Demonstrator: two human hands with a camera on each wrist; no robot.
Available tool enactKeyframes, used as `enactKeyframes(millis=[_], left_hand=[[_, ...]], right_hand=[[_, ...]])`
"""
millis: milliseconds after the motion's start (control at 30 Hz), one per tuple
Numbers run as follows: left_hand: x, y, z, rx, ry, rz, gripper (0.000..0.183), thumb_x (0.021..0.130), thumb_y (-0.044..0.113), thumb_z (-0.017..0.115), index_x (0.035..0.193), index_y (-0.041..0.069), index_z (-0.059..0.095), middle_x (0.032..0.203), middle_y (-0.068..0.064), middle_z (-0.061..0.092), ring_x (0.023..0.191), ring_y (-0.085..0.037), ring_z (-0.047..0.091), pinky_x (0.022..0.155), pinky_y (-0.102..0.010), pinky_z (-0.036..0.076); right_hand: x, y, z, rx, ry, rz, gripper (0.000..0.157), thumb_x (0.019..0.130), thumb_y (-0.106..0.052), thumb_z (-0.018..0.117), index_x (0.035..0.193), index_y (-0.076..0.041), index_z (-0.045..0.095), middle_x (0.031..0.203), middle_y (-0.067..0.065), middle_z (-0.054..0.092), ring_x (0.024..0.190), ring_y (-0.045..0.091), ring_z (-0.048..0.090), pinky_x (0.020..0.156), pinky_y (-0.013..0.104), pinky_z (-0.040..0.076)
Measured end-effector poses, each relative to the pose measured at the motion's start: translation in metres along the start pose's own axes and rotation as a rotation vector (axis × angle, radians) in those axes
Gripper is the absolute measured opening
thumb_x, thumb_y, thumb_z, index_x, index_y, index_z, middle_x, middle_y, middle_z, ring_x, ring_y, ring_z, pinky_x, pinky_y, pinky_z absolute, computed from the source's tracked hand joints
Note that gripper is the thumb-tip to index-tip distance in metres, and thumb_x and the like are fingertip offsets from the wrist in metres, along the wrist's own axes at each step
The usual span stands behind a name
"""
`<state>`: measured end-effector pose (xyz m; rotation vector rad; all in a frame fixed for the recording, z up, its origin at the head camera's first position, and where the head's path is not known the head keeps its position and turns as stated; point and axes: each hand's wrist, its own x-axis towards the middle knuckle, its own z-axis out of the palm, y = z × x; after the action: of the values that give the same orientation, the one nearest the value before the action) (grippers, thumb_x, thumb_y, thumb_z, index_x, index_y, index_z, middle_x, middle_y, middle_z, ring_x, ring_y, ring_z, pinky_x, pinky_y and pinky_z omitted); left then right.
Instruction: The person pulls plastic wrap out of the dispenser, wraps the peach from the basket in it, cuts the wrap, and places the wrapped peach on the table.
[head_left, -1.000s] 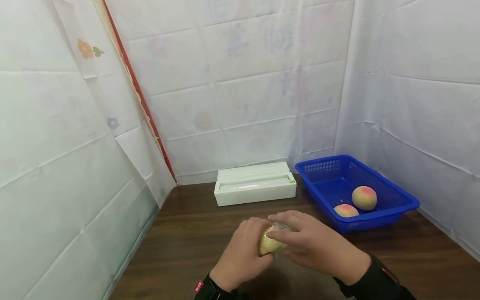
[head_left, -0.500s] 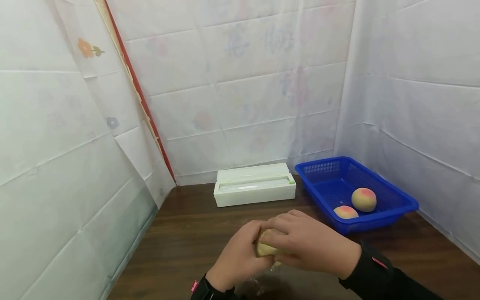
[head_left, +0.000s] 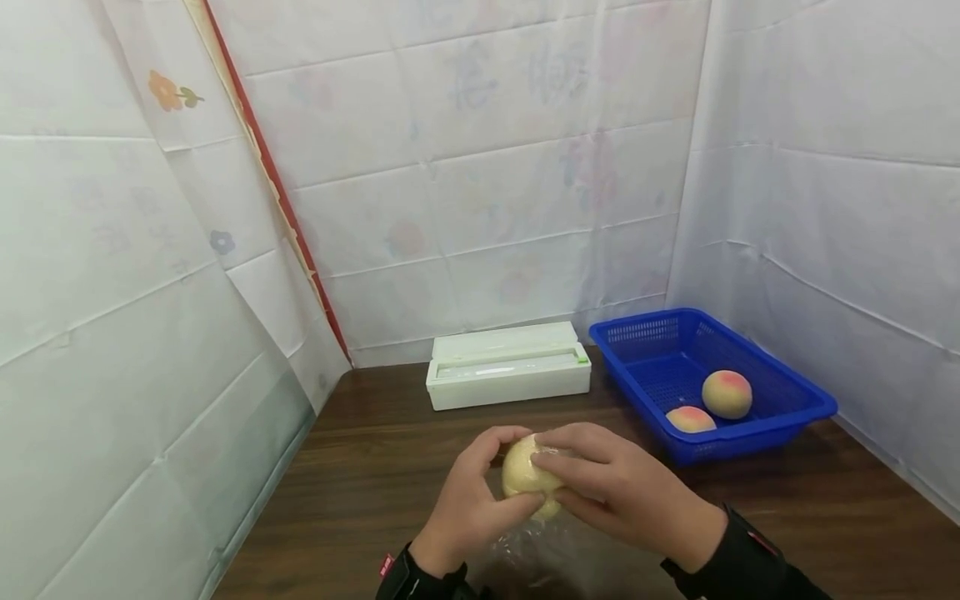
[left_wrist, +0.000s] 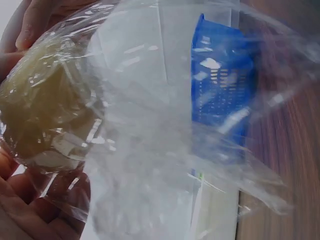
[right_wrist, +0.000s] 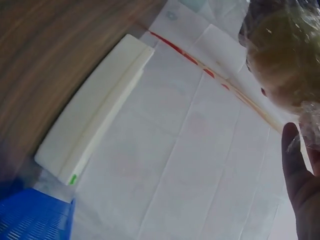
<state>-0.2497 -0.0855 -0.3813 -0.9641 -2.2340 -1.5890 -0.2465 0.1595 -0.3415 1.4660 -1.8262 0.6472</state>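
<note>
A pale yellow, round peach (head_left: 522,467) wrapped in clear cling film is held between both hands over the table. My left hand (head_left: 467,507) grips its left side, thumb at the lower front and fingers behind. On its right side my right hand (head_left: 626,485) pinches the wrapped fruit, index and middle fingers bent against it. Loose cling film (left_wrist: 145,130) spreads out from the peach in the left wrist view and hangs below the hands in the head view. The right wrist view catches the peach (right_wrist: 280,55) in shiny, crinkled film at its edge.
A white cling film box (head_left: 510,385), lid raised and a clear roll inside, stands against the back cloth. To its right is a blue plastic basket (head_left: 637,392) holding two peaches (head_left: 727,394). White cloth (head_left: 480,167) encloses the dark wooden table (head_left: 352,483).
The right hand closed over the peach, then drew back to its right side. The left fingers have spread, and more of the peach shows. Loose film now hangs below.
</note>
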Motion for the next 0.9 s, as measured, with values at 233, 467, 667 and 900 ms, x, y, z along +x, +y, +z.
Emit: enactKeyframes(millis=[233,467,667,900], left_hand=[[-0.001,0.000,-0.001,-0.101,0.085,0.052,0.057,0.088,0.009,0.082,0.140,0.016,0.061,0.131,-0.008,0.069,0.107,-0.014,0.068,0.087,-0.030,0.060],[-0.001,0.003,0.000,-0.235,0.154,-0.049,0.055,0.087,0.008,0.079,0.139,0.012,0.060,0.130,-0.013,0.068,0.107,-0.017,0.070,0.088,-0.032,0.062],[0.001,0.003,0.003,-0.279,0.230,-0.112,0.055,0.086,0.008,0.079,0.138,0.009,0.062,0.129,-0.015,0.068,0.104,-0.019,0.069,0.086,-0.031,0.062],[0.001,0.000,0.006,-0.285,0.244,-0.148,0.052,0.088,0.010,0.078,0.137,0.009,0.061,0.126,-0.013,0.068,0.101,-0.018,0.069,0.083,-0.030,0.062]], right_hand=[[-0.006,-0.003,0.009,-0.026,0.121,0.007,0.040,0.109,-0.026,0.061,0.139,0.001,0.066,0.139,0.018,0.065,0.122,0.028,0.066,0.114,0.020,0.047],[-0.014,-0.008,0.020,-0.042,0.118,0.105,0.054,0.110,-0.034,0.059,0.148,0.005,0.057,0.154,0.018,0.058,0.138,0.025,0.059,0.123,0.020,0.036],[-0.026,-0.017,0.035,-0.079,0.011,0.274,0.067,0.108,-0.038,0.060,0.162,-0.002,0.041,0.171,0.013,0.038,0.150,0.016,0.045,0.120,0.023,0.031],[-0.032,-0.019,0.050,-0.055,-0.084,0.376,0.082,0.105,-0.030,0.065,0.168,-0.001,0.022,0.178,0.016,0.021,0.161,0.011,0.028,0.113,0.036,0.026]])
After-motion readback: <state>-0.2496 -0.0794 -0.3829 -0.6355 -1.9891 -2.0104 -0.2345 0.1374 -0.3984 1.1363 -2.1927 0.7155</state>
